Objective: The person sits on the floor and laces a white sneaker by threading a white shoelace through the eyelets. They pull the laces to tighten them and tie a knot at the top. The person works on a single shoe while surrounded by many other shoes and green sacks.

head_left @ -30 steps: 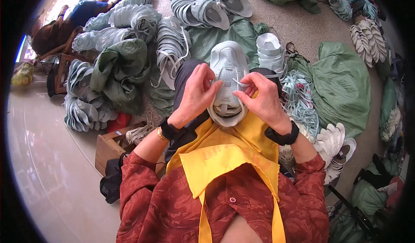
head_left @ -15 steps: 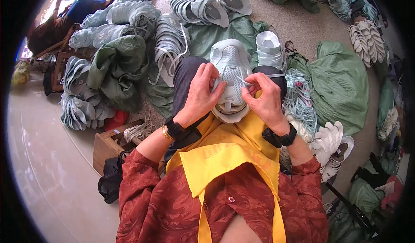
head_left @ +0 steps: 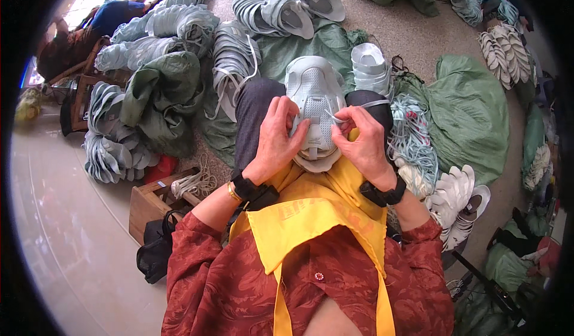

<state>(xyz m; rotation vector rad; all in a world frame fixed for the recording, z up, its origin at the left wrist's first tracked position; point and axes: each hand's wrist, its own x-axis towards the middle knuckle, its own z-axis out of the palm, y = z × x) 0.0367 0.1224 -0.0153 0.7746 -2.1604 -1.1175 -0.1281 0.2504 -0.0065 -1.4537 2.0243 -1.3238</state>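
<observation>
A pale grey-blue shoe upper (head_left: 314, 90) rests between my knees, its rounded toe pointing away from me. My left hand (head_left: 279, 134) grips its left edge, with the thumb lying on the perforated top and the fingers curled round the side. At its right edge my right hand (head_left: 362, 137) pinches a pale shoelace (head_left: 336, 116) between thumb and forefinger. Part of the lace trails over my right knee. More pale material sits beneath the upper's near end, above my yellow apron (head_left: 317, 210). The fingertips of my left hand are partly hidden.
Nested shoe uppers (head_left: 234, 55) stand beyond my left knee, and a shorter stack (head_left: 369, 67) beyond the right. Bundled pale laces (head_left: 414, 138) lie at my right beside a green sack (head_left: 469, 114). A wooden stool (head_left: 149, 207) stands left, near white uppers' opposite side.
My right hand has shifted slightly left and down with the lace. The left hand keeps its hold on the upper. The whole view has moved slightly.
</observation>
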